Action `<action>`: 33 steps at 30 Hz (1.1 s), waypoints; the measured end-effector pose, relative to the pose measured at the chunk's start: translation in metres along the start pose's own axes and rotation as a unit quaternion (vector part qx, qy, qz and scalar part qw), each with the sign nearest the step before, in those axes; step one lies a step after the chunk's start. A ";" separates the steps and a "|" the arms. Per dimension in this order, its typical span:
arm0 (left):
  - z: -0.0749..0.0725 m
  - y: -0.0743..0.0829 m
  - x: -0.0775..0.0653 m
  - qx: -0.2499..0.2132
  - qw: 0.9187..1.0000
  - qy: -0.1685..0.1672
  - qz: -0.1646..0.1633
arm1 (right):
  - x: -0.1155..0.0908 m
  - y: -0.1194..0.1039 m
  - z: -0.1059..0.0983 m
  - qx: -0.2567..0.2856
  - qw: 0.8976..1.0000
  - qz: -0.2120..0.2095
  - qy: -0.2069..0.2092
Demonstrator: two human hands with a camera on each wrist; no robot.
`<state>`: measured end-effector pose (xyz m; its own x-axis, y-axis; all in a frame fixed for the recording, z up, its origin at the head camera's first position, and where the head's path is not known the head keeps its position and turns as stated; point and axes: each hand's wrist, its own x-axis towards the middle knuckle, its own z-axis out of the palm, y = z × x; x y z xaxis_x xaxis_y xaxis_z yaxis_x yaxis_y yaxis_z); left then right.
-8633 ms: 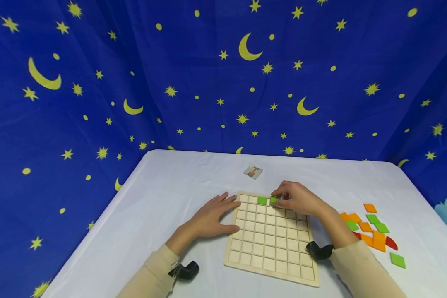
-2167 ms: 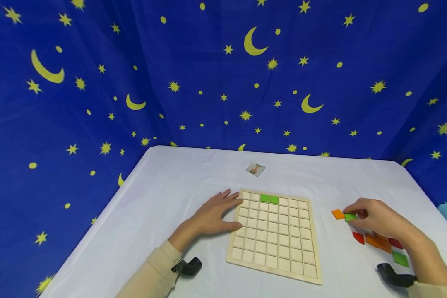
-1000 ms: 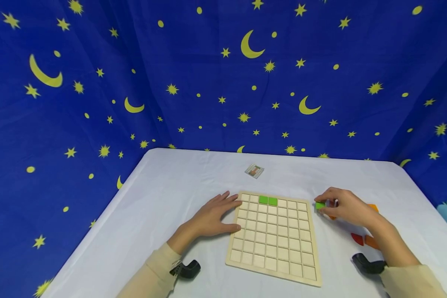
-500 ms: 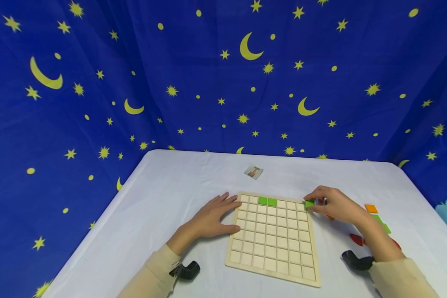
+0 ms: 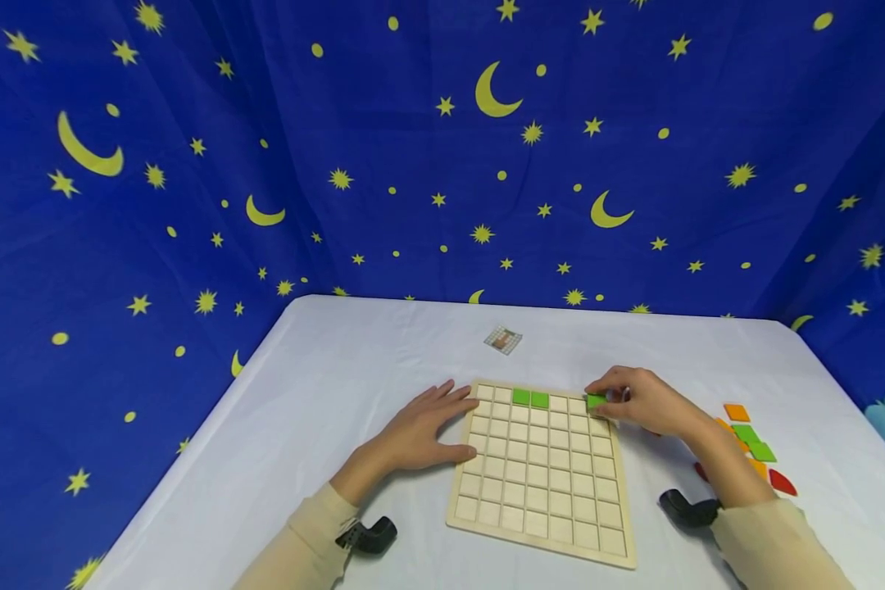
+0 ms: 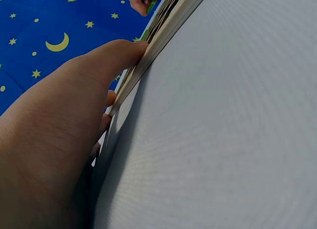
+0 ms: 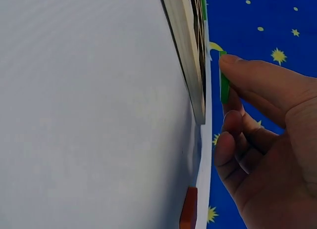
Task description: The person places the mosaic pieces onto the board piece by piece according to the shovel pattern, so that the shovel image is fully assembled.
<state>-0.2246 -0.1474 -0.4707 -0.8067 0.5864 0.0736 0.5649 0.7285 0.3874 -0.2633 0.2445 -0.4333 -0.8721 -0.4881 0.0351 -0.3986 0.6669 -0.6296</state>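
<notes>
A square wooden grid board (image 5: 536, 465) lies on the white table, with two green tiles (image 5: 530, 398) side by side in its far row. My left hand (image 5: 418, 432) is spread at the board's left edge, fingertips and thumb resting on the rim. Between thumb and fingers my right hand (image 5: 645, 400) pinches a green square tile (image 7: 224, 76), held over the board's far right corner. In the right wrist view the tile stands edge-on to the camera, above the board's rim.
Loose orange, green and red pieces (image 5: 762, 451) lie to the right, partly behind the right forearm. A small printed card (image 5: 503, 339) with a grid picture lies beyond the board. A blue star-patterned cloth (image 5: 383, 147) surrounds the table.
My right hand took a green tile from the loose pieces and carried it left, over the board's far right corner. Earlier it set the second green tile. The left hand stayed put.
</notes>
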 end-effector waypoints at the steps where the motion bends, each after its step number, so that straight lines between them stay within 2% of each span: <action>1: 0.000 0.000 0.000 0.000 1.000 0.000 -0.001 | 0.001 0.000 0.001 0.002 1.000 -0.002 -0.001; 14: -0.001 0.000 0.000 0.001 1.000 -0.003 -0.005 | 0.016 -0.011 0.009 -0.004 1.000 -0.009 -0.021; 25: -0.002 0.000 0.000 0.003 1.000 0.000 0.003 | 0.030 -0.027 0.013 -0.018 0.997 -0.053 -0.050; 33: -0.002 0.000 0.000 -0.001 1.000 -0.001 -0.001 | 0.037 -0.027 0.022 -0.028 0.997 -0.043 -0.055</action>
<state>-0.2247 -0.1477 -0.4687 -0.8076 0.5854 0.0714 0.5630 0.7291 0.3892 -0.2781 0.1960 -0.4318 -0.7985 -0.6019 0.0009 -0.4892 0.6481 -0.5837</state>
